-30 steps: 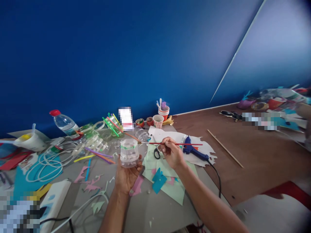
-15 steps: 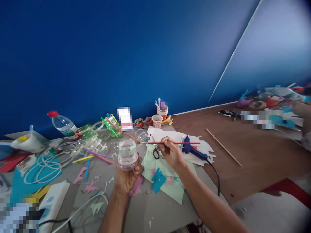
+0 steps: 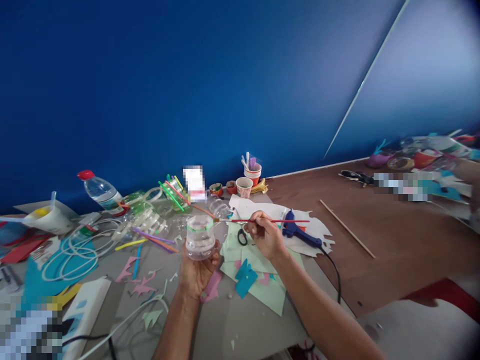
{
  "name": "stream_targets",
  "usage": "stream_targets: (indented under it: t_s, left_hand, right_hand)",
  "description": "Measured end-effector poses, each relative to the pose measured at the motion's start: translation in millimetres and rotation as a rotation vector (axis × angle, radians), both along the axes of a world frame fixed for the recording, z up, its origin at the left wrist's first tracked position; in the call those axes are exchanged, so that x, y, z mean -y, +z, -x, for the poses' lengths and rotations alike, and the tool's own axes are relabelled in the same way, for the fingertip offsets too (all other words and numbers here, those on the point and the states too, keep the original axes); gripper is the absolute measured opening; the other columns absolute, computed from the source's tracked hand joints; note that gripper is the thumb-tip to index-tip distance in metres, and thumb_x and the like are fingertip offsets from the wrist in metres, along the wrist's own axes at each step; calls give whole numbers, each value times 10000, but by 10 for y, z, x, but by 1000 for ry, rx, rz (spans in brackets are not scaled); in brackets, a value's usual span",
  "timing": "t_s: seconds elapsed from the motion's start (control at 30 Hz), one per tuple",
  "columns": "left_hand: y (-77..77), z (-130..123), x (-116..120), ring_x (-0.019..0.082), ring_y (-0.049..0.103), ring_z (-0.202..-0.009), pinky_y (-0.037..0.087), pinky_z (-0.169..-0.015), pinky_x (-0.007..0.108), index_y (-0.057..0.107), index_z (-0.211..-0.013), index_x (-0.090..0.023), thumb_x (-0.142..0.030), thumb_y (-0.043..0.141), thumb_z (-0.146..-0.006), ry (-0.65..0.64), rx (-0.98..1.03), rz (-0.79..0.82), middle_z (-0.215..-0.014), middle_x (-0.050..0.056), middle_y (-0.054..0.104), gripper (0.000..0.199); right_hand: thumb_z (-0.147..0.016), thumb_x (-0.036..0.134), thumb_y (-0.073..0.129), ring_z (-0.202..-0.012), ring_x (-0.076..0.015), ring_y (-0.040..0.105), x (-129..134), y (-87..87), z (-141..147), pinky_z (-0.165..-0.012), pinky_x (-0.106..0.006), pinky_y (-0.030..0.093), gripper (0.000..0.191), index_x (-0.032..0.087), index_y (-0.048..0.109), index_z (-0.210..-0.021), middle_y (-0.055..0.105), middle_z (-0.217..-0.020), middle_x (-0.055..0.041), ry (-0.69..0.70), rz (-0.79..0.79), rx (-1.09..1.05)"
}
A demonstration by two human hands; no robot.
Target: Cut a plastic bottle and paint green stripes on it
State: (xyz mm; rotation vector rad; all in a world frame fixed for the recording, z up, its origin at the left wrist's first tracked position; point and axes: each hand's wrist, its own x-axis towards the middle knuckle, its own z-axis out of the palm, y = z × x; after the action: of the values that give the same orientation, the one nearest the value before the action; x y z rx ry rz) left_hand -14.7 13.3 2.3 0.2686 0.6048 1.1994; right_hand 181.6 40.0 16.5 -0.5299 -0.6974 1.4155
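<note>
Head camera view: beneath a blue wall (image 3: 168, 90), a gray work surface (image 3: 221, 330) carries cut paper, straws and bottles, the framing shifted slightly from half a second ago. The right forearm reaches in from the lower right, angled up and leftward; the left rises from the bottom edge, palm turned up. Between them, a clear plastic cup (image 3: 200, 245) sits nearly upright in the left hand (image 3: 193, 277), fingers curled around its lower side. The right hand (image 3: 264, 235) pinches a red-handled brush (image 3: 240, 220) level between thumb and fingers, near a blue glue gun (image 3: 298, 232). Its tip (image 3: 216, 220) points at the cup's side; whether they touch cannot be told. Hands, cup and brush show little change, and the green band (image 3: 198, 228) on the cup looks much the same, suggesting no visible advance in the work.
</note>
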Motion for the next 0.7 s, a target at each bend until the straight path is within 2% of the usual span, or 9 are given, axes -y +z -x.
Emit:
stream_targets:
  t_s: [0.27,0.5,0.7]
  left_hand:
    - [-18,-71,-31,216,652,-643,504,-562,307,660,-946,-119,-531,441,-885,170,-86,-13,-799,147,698,470]
    - [-25,-66,-28,217,660,-645,506,-575,314,657,-913,-137,-506,391,-910,247,-132,-46,-758,111,701,454]
    - [-81,-77,-62,217,667,-634,509,-587,321,649,-978,-137,-479,433,-906,277,-165,-82,-773,102,705,410]
  right_hand:
    - [-748,264,606,-450,-113,384,75,18,89,-549,-283,367,74,209,608,-698,505,-468,37,42,-51,33]
    - [-703,209,605,-424,-95,359,-27,-10,2,-509,-254,323,44,196,608,-661,497,-440,45,-57,35,20]
    - [-732,225,589,-439,-100,375,4,-14,31,-551,-265,363,59,201,600,-680,485,-438,42,23,0,-37]
